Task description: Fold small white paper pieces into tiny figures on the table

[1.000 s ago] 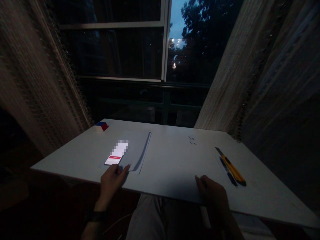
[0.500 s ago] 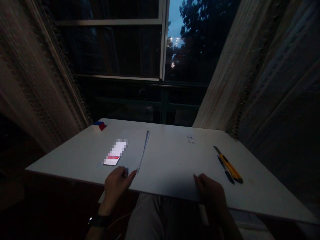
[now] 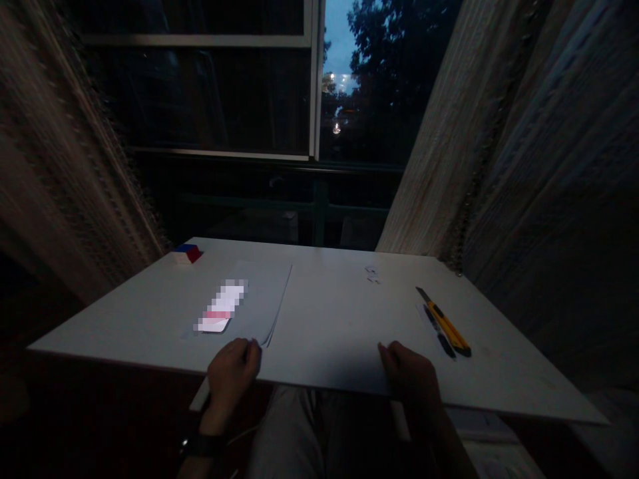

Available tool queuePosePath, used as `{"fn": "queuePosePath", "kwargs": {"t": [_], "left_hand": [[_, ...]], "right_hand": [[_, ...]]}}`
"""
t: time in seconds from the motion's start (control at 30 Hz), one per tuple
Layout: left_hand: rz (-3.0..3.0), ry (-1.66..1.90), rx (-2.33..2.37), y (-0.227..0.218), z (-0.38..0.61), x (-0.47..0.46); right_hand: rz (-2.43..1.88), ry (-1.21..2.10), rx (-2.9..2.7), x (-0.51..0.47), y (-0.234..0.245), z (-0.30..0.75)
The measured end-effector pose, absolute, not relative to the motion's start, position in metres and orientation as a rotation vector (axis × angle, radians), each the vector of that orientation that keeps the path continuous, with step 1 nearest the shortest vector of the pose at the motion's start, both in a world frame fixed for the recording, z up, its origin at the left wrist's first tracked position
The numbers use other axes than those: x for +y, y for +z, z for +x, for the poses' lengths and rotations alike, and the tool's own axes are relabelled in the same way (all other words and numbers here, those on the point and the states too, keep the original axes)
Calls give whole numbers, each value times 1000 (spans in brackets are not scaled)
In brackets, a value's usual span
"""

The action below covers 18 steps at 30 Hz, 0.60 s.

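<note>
My left hand (image 3: pixel 232 371) is closed at the front edge of the white table, beside the near right corner of some paper sheets (image 3: pixel 259 303). The corner curls up slightly by the thumb; whether it is pinched is hidden. A lit phone (image 3: pixel 222 309), its screen blurred out, lies on the sheets. My right hand (image 3: pixel 407 369) rests closed at the table's front edge, with nothing visible in it. To its right lie a yellow utility knife (image 3: pixel 449 329), blade out, and a dark pen (image 3: pixel 439 332) alongside.
A red, blue and white cube (image 3: pixel 188 253) sits at the far left of the white table (image 3: pixel 324 313). Small paper cutouts (image 3: pixel 373 275) lie toward the back. Beyond the table are a dark window and curtains (image 3: pixel 424 146). A wristwatch (image 3: pixel 202 444) is on my left wrist.
The sheets' right edge, raised before, now lies flatter. My left thumb has curled in from the paper's edge. The view has shifted slightly right; my right hand has barely changed.
</note>
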State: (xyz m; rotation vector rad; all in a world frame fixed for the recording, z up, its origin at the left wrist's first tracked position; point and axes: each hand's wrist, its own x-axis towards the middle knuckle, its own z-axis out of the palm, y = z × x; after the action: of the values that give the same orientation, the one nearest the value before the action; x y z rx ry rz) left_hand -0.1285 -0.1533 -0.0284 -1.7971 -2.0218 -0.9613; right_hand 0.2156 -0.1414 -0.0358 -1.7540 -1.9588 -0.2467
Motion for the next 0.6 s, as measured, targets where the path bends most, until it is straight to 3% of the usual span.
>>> {"fn": "queuePosePath", "kwargs": {"t": [0.6], "left_hand": [[-1803,-859,-1922,-32,-130,-154]], "right_hand": [[-1783,-280,-1946,-141,-34,214]]}}
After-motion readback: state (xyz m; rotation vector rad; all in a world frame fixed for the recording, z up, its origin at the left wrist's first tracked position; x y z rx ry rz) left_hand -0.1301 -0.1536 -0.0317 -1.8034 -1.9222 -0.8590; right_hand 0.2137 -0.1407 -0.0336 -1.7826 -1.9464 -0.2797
